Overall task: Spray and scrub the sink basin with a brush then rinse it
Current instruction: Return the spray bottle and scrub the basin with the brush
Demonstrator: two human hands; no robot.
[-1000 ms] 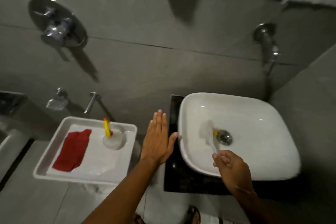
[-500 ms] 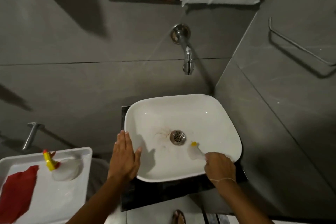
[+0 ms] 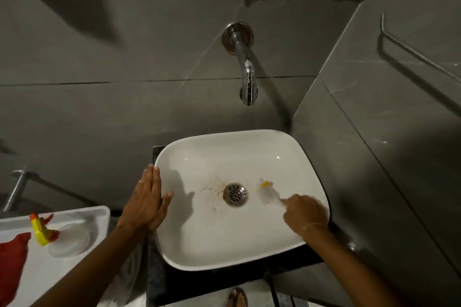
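The white sink basin point(image 3: 224, 239) sits on a dark counter, with brownish stains left of its metal drain point(image 3: 234, 194). My right hand point(image 3: 304, 214) is inside the basin at the right, shut on a pale brush point(image 3: 266, 192) with a yellow tip; its blurred head lies just right of the drain. My left hand point(image 3: 147, 200) rests flat and open on the basin's left rim. The spray bottle point(image 3: 43, 230), clear with a yellow and red nozzle, lies on a white tray point(image 3: 97, 214) at the lower left.
A chrome wall tap point(image 3: 245, 75) hangs above the basin, with no water running. A red cloth point(image 3: 11, 259) lies on the tray. The grey tiled side wall with a towel bar point(image 3: 419, 55) stands close on the right. A sandalled foot point(image 3: 237, 298) shows below the counter.
The view has swung right, centring on the basin. My right hand has carried the brush from left of the drain to its right. My left hand stays flat on the rim.
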